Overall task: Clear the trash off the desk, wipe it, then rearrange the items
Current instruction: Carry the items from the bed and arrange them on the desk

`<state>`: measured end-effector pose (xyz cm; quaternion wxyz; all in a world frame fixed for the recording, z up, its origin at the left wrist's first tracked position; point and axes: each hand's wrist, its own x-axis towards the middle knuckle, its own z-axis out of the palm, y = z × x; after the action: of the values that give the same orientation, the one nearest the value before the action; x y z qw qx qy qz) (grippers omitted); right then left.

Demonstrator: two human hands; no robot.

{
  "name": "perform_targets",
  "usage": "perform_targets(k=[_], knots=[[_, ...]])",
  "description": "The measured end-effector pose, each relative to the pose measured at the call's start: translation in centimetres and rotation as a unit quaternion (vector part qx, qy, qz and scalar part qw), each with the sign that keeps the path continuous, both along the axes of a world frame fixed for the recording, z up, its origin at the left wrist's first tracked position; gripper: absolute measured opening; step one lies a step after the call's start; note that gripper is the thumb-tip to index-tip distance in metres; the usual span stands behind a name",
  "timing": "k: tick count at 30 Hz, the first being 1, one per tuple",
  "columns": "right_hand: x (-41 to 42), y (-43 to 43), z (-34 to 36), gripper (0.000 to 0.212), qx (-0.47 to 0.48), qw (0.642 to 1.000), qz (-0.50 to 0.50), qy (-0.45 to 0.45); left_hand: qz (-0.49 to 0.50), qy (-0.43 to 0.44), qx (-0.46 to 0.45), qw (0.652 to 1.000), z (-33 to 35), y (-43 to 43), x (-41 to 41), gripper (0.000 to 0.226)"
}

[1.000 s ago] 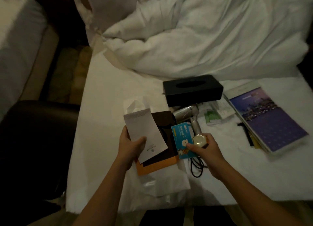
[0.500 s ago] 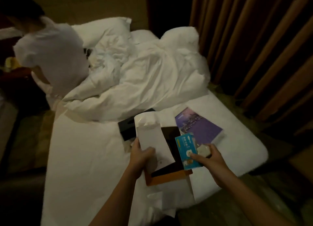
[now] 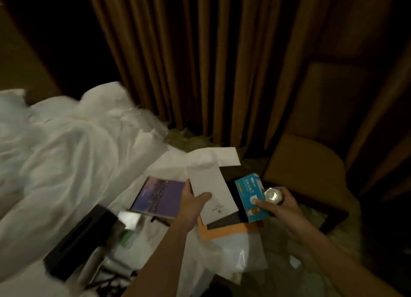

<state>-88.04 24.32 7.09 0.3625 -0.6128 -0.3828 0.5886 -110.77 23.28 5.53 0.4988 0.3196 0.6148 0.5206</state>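
Your left hand (image 3: pixel 191 200) clamps white envelope (image 3: pixel 211 183) stack, thumb on top, long axis pointing away; right hand (image 3: pixel 283 206) pinches blue box (image 3: pixel 248 192) just beside, rightward.

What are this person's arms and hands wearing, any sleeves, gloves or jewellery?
Nothing that shows: the left hand and right hand are ungloved, and both forearms are bare to the frame's edge. No watch, ring or bracelet is visible, though the light is dim.
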Motion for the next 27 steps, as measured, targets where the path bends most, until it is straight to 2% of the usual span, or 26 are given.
perform_targets(k=[7,12,17,22,27], knots=[[9.0,-0.3,2.8,0.043,0.028,0.982,-0.186,-0.010,-0.225,-0.018,-0.008,0.974,1.2,9.9,11.0,0.051],[14.4,-3.7,3.7,0.039,0.045,0.941,-0.334,-0.030,-0.366,0.004,-0.017,0.930,2.2,12.4,21.1,0.048],[19.7,-11.5,3.9,0.043,0.043,0.880,-0.472,-0.027,-0.510,0.002,-0.023,0.860,2.3,8.5,31.5,0.046],[25.9,-20.8,3.7,0.042,0.033,0.821,-0.566,-0.061,-0.600,0.006,-0.024,0.800,2.0,1.4,41.2,0.046],[32.7,-28.5,2.9,0.045,0.020,0.795,-0.604,-0.058,-0.633,0.022,-0.018,0.773,1.6,-5.4,49.0,0.046]])
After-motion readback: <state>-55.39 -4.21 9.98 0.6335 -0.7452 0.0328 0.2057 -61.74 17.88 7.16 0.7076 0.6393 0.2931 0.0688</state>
